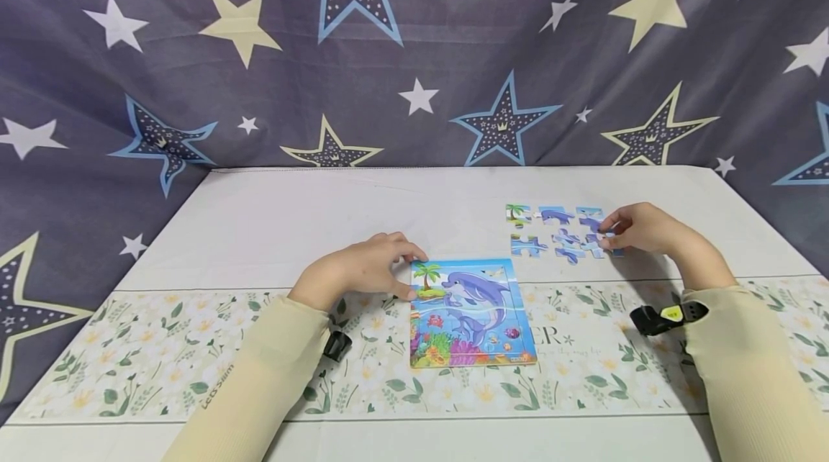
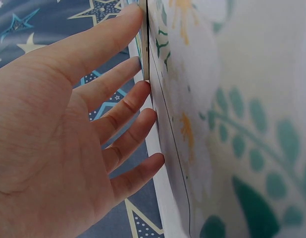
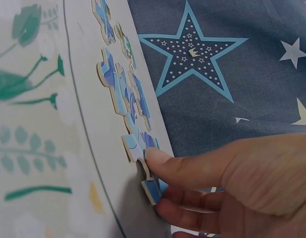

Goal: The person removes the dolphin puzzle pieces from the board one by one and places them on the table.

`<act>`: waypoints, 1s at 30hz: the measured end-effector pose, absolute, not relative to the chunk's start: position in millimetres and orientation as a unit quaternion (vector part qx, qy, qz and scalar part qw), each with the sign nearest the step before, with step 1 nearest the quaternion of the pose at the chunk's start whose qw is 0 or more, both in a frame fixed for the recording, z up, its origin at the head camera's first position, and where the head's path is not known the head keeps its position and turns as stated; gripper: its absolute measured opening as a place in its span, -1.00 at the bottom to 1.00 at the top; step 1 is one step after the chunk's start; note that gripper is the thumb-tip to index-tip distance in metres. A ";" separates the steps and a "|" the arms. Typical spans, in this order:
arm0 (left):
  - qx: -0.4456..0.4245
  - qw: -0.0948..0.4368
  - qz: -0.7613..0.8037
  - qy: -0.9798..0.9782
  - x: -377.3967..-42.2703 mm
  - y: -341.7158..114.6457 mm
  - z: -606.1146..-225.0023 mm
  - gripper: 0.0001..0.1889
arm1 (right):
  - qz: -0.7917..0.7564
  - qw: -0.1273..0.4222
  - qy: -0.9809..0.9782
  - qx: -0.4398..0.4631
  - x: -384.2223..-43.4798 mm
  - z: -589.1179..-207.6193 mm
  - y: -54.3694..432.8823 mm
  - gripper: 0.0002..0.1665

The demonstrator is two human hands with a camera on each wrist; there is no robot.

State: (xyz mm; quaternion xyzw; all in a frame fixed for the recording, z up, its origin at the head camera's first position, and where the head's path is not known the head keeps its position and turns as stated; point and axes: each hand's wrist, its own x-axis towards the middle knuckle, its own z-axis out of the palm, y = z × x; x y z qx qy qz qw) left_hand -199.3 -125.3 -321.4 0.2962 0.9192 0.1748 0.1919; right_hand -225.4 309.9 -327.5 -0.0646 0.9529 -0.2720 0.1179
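Observation:
A square dolphin puzzle board [image 1: 466,314] lies flat on the table, its picture showing a palm tree, dolphins and coral. My left hand [image 1: 363,265] rests at the board's upper left corner, thumb and fingertips touching its edge. In the left wrist view the fingers [image 2: 126,106] are spread and nearly straight. To the right, my right hand [image 1: 650,232] pinches a blue puzzle piece [image 3: 153,191] between thumb and fingers at the end of the loose pieces. Part of that piece is hidden by the thumb.
Several loose jigsaw pieces [image 1: 527,245] lie in two rough rows behind and to the right of the board. A floral strip [image 1: 214,347] crosses the white table [image 1: 311,210]. Behind hangs a dark curtain [image 1: 453,37] with stars. Each wrist wears a black strap [image 1: 654,319].

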 end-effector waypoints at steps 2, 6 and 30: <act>0.296 0.191 0.174 0.920 -199.2 -125.3 -321.1 -0.41 | -0.272 0.116 0.953 -0.063 -225.0 -326.9 309.5 -0.56; 0.295 0.193 0.176 0.919 -198.8 -125.4 -320.7 -0.41 | -0.273 0.113 0.953 -0.065 -224.0 -326.1 308.8 -0.55; 0.299 0.189 0.179 0.918 -199.2 -126.0 -320.9 -0.42 | -0.262 0.079 0.955 -0.114 -216.9 -305.5 270.4 -0.58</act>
